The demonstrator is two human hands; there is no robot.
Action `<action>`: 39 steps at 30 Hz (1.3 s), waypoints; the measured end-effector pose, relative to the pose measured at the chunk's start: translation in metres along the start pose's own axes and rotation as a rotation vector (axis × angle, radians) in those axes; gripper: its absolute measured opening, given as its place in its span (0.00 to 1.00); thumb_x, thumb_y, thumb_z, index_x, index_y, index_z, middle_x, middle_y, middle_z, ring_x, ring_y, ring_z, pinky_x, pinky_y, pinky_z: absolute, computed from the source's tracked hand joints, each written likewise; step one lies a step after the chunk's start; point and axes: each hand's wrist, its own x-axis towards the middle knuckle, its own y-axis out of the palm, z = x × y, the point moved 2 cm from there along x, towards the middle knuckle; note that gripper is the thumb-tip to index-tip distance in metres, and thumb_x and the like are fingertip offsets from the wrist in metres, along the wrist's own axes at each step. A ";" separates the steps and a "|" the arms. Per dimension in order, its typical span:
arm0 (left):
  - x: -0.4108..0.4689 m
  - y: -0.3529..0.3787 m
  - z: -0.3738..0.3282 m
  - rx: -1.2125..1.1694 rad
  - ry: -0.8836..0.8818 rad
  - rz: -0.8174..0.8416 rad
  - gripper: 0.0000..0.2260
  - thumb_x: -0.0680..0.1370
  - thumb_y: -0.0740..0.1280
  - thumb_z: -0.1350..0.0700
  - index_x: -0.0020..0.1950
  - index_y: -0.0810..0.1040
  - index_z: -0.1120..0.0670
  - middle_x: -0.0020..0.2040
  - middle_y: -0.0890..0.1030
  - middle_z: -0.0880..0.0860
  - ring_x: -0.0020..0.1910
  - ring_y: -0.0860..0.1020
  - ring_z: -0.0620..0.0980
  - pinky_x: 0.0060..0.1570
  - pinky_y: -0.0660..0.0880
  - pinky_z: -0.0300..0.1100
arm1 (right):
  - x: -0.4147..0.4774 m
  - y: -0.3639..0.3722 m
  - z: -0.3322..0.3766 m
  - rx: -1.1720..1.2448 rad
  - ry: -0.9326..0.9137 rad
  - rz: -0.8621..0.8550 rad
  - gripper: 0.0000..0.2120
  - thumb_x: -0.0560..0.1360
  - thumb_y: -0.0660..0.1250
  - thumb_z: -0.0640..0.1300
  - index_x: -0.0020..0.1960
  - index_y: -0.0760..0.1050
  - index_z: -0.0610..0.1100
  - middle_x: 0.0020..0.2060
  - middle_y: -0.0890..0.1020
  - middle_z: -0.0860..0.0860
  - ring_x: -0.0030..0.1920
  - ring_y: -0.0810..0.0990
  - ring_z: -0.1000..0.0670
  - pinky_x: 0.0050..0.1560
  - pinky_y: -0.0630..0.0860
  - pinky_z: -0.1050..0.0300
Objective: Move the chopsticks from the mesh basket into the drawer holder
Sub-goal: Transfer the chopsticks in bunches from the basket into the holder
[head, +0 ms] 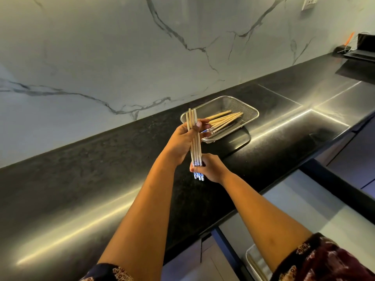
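Observation:
A bundle of several wooden chopsticks (193,126) with blue-and-white ends stands nearly upright above the black counter. My left hand (182,138) grips the bundle around its middle. My right hand (209,168) is closed around its lower, blue-patterned ends. Behind the hands, a rectangular metal mesh basket (249,110) rests on the counter and holds several more chopsticks (225,119) lying flat. At the bottom right, under my right arm, the corner of a metal holder (256,262) in the open drawer shows, with something wooden lying in it.
The black counter (101,169) runs from lower left to upper right below a white marble wall. A dark appliance (363,47) and a socket (309,3) sit at the far right. The open drawer (294,205) lies below the counter's front edge.

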 end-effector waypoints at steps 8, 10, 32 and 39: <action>-0.008 -0.010 0.002 -0.029 0.027 0.000 0.10 0.80 0.59 0.53 0.48 0.80 0.49 0.50 0.83 0.47 0.54 0.80 0.51 0.55 0.72 0.46 | 0.000 0.009 0.001 0.009 -0.019 -0.038 0.09 0.72 0.73 0.43 0.49 0.82 0.40 0.45 0.85 0.47 0.43 0.80 0.56 0.48 0.72 0.65; -0.012 -0.011 0.007 -0.040 0.016 0.015 0.10 0.80 0.58 0.54 0.48 0.80 0.51 0.49 0.83 0.48 0.52 0.81 0.50 0.54 0.73 0.44 | -0.002 0.013 -0.001 0.011 -0.008 -0.061 0.07 0.72 0.72 0.42 0.48 0.82 0.41 0.45 0.85 0.47 0.42 0.79 0.56 0.47 0.72 0.66; -0.085 0.117 0.023 -0.092 0.052 -0.168 0.07 0.81 0.57 0.57 0.50 0.75 0.52 0.41 0.78 0.50 0.36 0.78 0.45 0.45 0.76 0.41 | -0.152 -0.017 -0.054 0.045 0.049 0.019 0.09 0.71 0.73 0.42 0.49 0.80 0.39 0.44 0.85 0.45 0.41 0.82 0.52 0.46 0.77 0.64; -0.116 0.177 0.077 -0.145 -0.059 -0.240 0.08 0.81 0.57 0.59 0.45 0.73 0.52 0.38 0.76 0.51 0.37 0.77 0.47 0.40 0.77 0.38 | -0.216 -0.035 -0.085 0.134 0.190 0.126 0.02 0.74 0.68 0.41 0.47 0.79 0.43 0.38 0.85 0.49 0.31 0.82 0.60 0.29 0.74 0.71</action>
